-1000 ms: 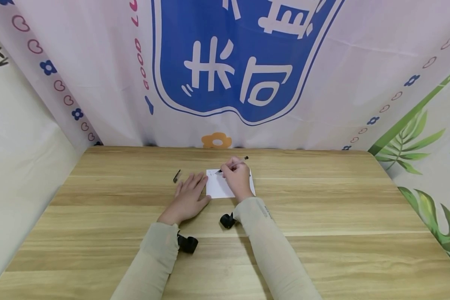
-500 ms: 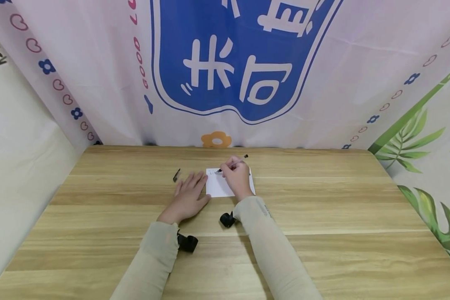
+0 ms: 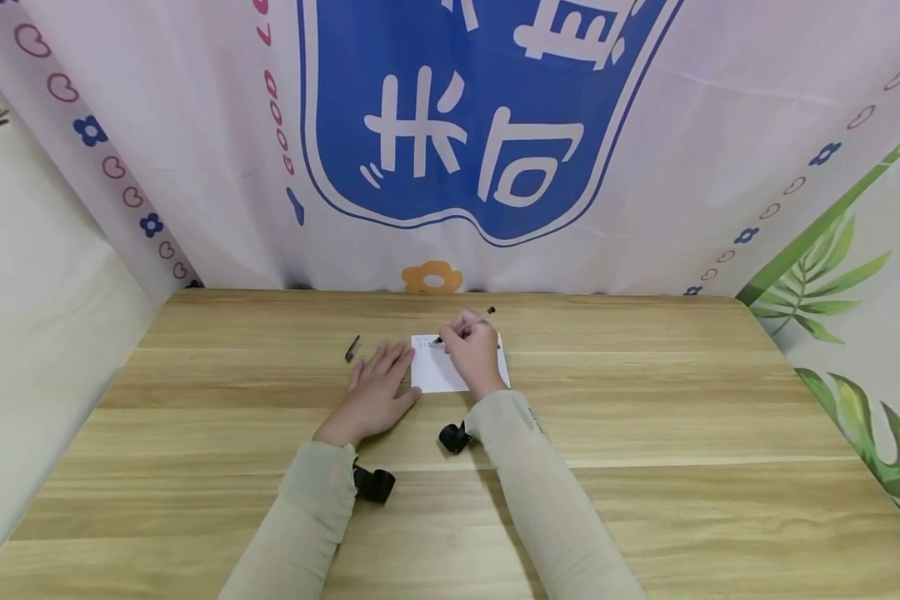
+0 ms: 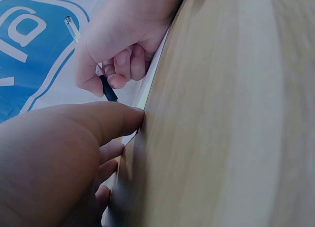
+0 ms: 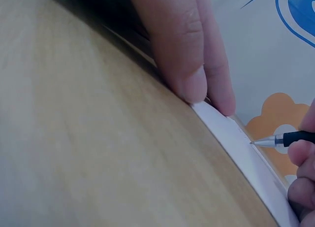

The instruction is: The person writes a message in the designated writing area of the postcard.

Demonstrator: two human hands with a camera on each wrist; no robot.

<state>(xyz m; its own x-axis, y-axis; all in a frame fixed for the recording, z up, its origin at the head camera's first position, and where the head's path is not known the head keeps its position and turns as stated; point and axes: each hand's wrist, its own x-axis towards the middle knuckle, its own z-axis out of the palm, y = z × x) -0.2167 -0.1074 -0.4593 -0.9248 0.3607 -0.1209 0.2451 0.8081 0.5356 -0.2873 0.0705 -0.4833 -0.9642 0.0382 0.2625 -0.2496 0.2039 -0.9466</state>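
Note:
A small white sheet of paper [image 3: 438,375] lies on the wooden table, with faint handwriting along its upper left. My right hand [image 3: 474,354] pinches a pen with a clear barrel and black grip [image 5: 295,137], its metal tip at the paper's surface in the right wrist view. The pen leans back to the right, its black end [image 3: 491,310] sticking out past the knuckles. My left hand [image 3: 375,396] lies flat with fingers spread, thumb and fingertips at the paper's left edge. Just beyond those fingers rests a black pen cap [image 3: 352,348].
The wooden table [image 3: 645,450] reaches back to a printed cloth backdrop [image 3: 255,233] with a blue emblem. A black camera mount sits at each wrist, one by the left cuff [image 3: 375,486] and one by the right cuff [image 3: 454,437]. A leaf-patterned cloth [image 3: 862,400] hangs at the right.
Another small mark shows in the handwriting near the pen tip. Both hands keep nearly the same place, and the whole head view has shifted slightly.

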